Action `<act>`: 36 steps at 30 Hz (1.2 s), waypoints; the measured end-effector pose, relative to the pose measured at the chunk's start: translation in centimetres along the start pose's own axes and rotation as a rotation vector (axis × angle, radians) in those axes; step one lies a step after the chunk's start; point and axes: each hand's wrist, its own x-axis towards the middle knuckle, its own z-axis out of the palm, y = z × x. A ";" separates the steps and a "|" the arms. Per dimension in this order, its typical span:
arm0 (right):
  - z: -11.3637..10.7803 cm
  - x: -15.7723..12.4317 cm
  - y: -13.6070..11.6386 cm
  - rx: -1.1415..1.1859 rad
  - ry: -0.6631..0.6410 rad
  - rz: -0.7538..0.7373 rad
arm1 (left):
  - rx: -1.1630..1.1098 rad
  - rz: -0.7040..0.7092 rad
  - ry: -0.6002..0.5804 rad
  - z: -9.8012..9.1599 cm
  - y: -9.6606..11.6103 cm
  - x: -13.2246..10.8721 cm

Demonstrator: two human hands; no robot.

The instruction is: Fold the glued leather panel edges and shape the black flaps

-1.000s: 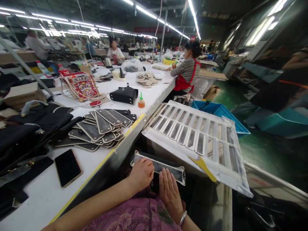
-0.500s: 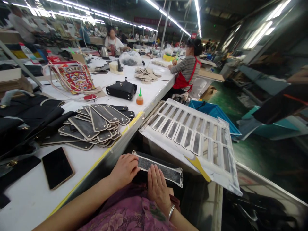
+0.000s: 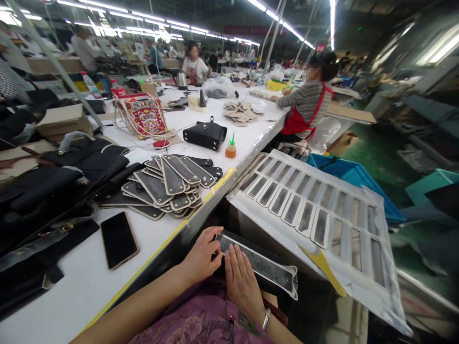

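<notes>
A black bag (image 3: 267, 240) lies across my lap, with a long dark grey panel edged in a light border (image 3: 276, 272) facing up. At the panel's left end, my left hand (image 3: 205, 255) has its fingers bent and closed on the corner; the fingertips partly hide it. Flat on the panel rests my right hand (image 3: 244, 282), fingers straight and together, a bracelet on the wrist. The panel's right end shows folded light corners.
A board (image 3: 322, 191) with rows of dark strips stands to the right, a yellow scraper (image 3: 324, 272) on its near edge. Dark panels (image 3: 168, 186) are piled on the white table (image 3: 82, 291) beside a phone (image 3: 119, 240). A co-worker (image 3: 304, 100) sits beyond.
The view has turned left, so the surroundings sit further right. My left fingers have shifted at the panel's end, while my right hand stays flat on it.
</notes>
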 end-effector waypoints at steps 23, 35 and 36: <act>-9.0 -5.0 10.3 0.590 -0.078 0.384 | 0.314 0.119 -0.056 1.8 3.3 0.9; 0.2 -19.5 26.5 -0.020 -0.660 1.099 | 0.339 0.202 -0.844 11.2 10.5 5.8; 0.9 -19.6 26.8 -0.033 -0.683 1.094 | 0.331 0.211 -0.842 11.4 10.4 5.9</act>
